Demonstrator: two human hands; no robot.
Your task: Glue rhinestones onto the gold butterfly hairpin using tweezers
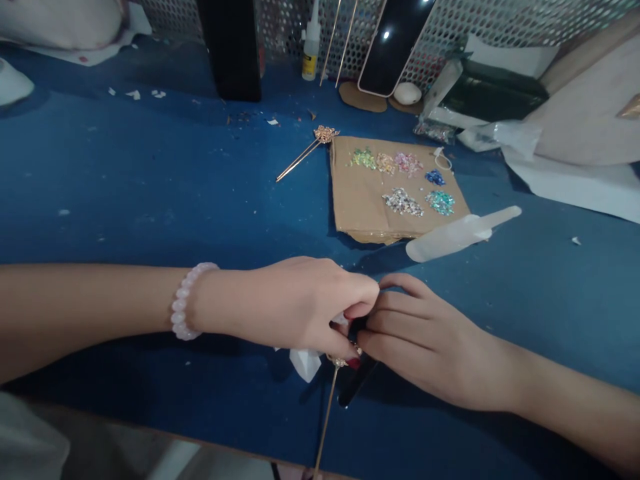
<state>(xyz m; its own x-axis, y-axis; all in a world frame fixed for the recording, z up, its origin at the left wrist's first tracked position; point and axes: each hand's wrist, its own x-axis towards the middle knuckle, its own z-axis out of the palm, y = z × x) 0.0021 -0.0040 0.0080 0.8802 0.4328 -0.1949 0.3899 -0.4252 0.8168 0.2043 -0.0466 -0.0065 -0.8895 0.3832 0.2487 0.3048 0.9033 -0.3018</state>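
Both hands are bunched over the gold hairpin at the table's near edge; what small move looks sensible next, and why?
Probably ease the right hand aside: it and the left hand cover the gold hairpin head, so only the stem shows, and the rhinestone piles lie up on the cardboard.

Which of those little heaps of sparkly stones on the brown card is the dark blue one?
The small dark blue heap sits at the right end of the upper row on the cardboard sheet, just above the turquoise heap. The others are green, peach, pink and silver.

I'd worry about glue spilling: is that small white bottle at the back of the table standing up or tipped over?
Upright. The glue bottle stands on its base with its nozzle pointing up, against the perforated back panel.
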